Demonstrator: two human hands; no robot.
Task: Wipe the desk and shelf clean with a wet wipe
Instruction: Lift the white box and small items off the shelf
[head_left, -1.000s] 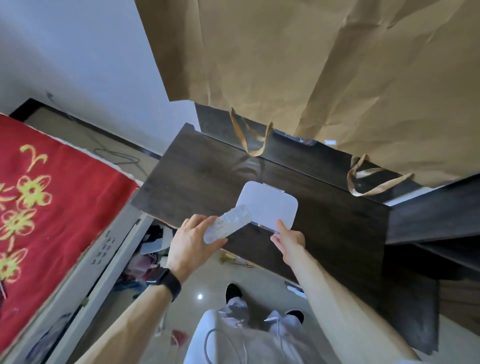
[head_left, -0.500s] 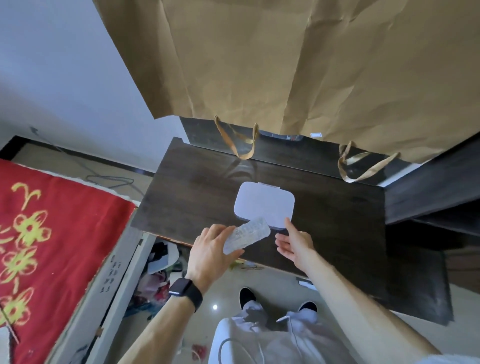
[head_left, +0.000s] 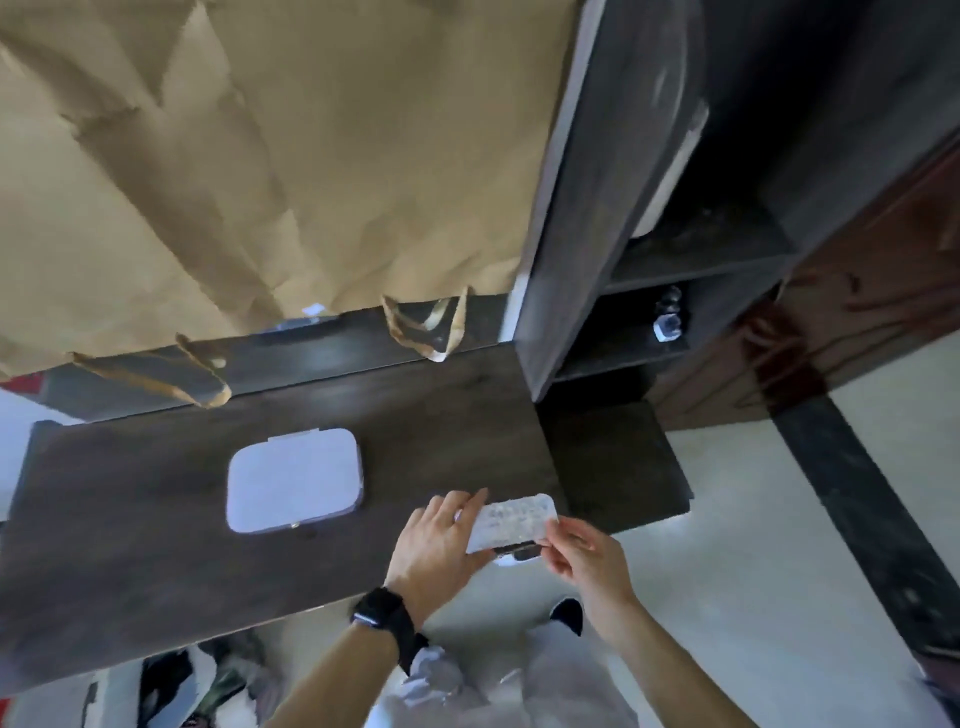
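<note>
Two hands are holding the wet wipe (head_left: 511, 522) between them, just above the desk (head_left: 156, 545) edge. The left hand (head_left: 441, 540) is gripping one end and the right hand (head_left: 582, 551) is pinching the other. I think pulling slowly and evenly is opening it flat best.

A dark wood bench (head_left: 130, 545) ran across the middle of the view, its top catching a dull sheen. Creased brown paper (head_left: 260, 156) hung down behind it and covered most of the wall, with two looped paper handles (head_left: 426, 327) dangling just above the bench's back edge. At the right end of the bench stood a tall dark shelf unit (head_left: 571, 208) with open compartments; a small object (head_left: 667, 322), too blurred to identify, sat in one of them. A lower dark board (head_left: 613, 467) jutted out beside the bench. The floor (head_left: 753, 545) was pale and brightly lit, crossed by a dark strip (head_left: 857, 519). A reddish-brown wooden panel (head_left: 857, 312) stood at the far right. Clutter (head_left: 197, 680) lay under the bench.
</note>
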